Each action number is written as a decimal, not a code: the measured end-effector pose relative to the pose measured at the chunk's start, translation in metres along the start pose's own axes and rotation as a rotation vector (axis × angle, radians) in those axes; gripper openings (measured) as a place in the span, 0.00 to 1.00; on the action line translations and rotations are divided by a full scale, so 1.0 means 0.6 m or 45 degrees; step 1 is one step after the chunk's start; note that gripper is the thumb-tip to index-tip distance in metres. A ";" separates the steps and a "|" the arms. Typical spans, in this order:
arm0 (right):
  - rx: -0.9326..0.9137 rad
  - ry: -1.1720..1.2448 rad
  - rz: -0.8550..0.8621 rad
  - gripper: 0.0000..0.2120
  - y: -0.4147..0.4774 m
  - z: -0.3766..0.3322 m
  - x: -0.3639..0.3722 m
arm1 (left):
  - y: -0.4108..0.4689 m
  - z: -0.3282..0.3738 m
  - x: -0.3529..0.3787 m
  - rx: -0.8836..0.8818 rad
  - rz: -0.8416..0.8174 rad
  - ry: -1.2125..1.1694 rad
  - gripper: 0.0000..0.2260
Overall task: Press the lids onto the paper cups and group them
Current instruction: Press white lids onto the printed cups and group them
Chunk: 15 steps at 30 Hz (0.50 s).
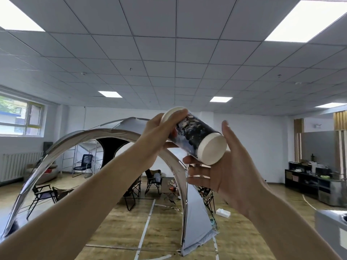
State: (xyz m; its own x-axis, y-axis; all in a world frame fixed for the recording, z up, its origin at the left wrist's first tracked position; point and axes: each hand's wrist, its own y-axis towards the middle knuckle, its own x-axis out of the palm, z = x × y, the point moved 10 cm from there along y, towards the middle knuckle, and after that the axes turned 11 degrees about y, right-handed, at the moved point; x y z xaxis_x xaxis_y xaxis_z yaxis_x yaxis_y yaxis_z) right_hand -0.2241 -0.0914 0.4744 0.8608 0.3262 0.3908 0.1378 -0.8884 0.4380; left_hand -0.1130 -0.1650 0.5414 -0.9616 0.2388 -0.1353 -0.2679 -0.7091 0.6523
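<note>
Open air around cup (195, 136), tent arch (84, 136) behind (well apart)

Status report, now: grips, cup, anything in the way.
Left grip curled round paper cup near its far end, cup tilted sideways in mid-air. Right grip open beneath the near white end. Nothing blocking the cup.

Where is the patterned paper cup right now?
Head view, centre: the paper cup is held tilted in mid-air, left hand gripping its upper end, right hand open by its lower end.
</note>
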 end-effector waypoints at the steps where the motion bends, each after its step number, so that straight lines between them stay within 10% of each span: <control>1: -0.058 -0.088 0.034 0.32 0.001 -0.007 -0.007 | -0.002 0.004 -0.005 0.043 0.043 0.022 0.36; 15: 0.011 0.059 -0.108 0.25 0.006 0.044 -0.033 | -0.021 0.040 -0.013 0.365 -0.144 0.004 0.27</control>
State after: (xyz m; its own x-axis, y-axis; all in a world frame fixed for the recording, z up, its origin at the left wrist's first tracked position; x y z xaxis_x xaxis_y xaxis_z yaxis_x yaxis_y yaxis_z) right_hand -0.2278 -0.1095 0.4471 0.8223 0.4145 0.3899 0.2132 -0.8597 0.4642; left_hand -0.1005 -0.1423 0.5523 -0.9271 0.3029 -0.2209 -0.3455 -0.4619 0.8168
